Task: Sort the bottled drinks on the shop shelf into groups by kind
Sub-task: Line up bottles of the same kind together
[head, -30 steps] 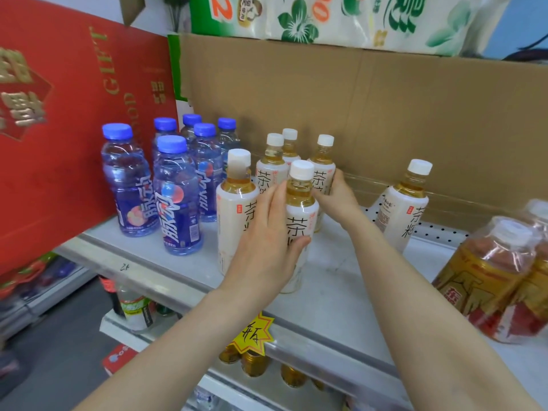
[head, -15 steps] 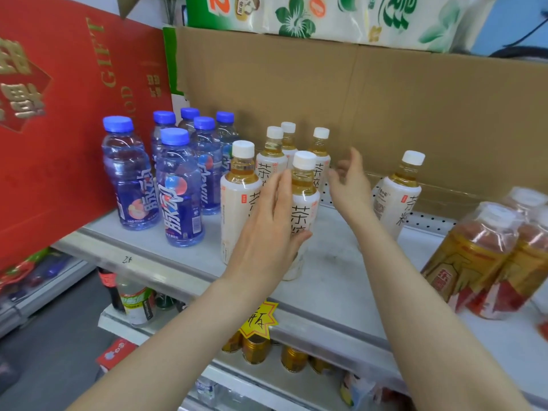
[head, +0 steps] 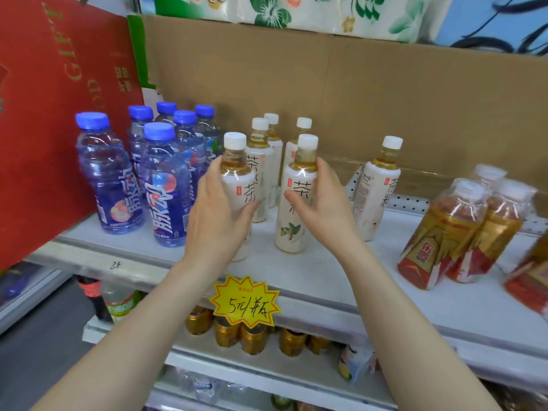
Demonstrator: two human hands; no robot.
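White-capped tea bottles with white labels stand mid-shelf. My left hand (head: 216,216) is wrapped around the front-left tea bottle (head: 235,170). My right hand (head: 324,203) grips the front-right tea bottle (head: 292,229), thumb across its label. Both bottles stand upright on the shelf (head: 326,280). More tea bottles (head: 262,149) stand just behind them, and a single tea bottle (head: 376,188) stands apart to the right. Several blue-capped blue drink bottles (head: 161,188) are grouped at the left. Red-and-gold tea bottles (head: 441,235) in plastic wrap lean at the right.
A red gift box (head: 44,114) walls off the shelf's left end, and brown cardboard (head: 355,99) backs it. A yellow price tag (head: 246,302) hangs from the front edge. Gold cans (head: 234,332) and other bottles fill the lower shelves.
My left hand has shifted from the front-right tea bottle to the front-left one. My right hand has come forward from the rear bottles and taken the front-right bottle.
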